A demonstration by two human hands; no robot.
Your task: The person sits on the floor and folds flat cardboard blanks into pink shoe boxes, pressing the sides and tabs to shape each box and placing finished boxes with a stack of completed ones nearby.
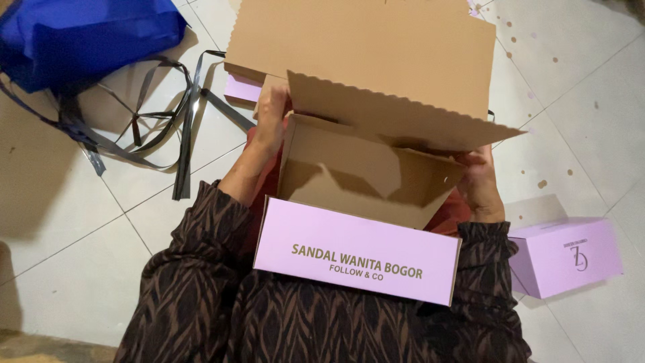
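place: home floor doubling as a packing spot
floor: white tiles (80,255), person sitting on them
stock: lilac cardboard boxes (564,259) lying around
extras: blue bag (87,33), black strapping (154,128)

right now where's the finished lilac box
In the head view the closed lilac box sits on the white tiled floor at the right edge, just beyond the person's right hand and the half-folded box on their lap.

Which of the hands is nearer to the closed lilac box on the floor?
Right. The right hand grips the open box's side, just beside the closed lilac box. The left hand is on the far side.
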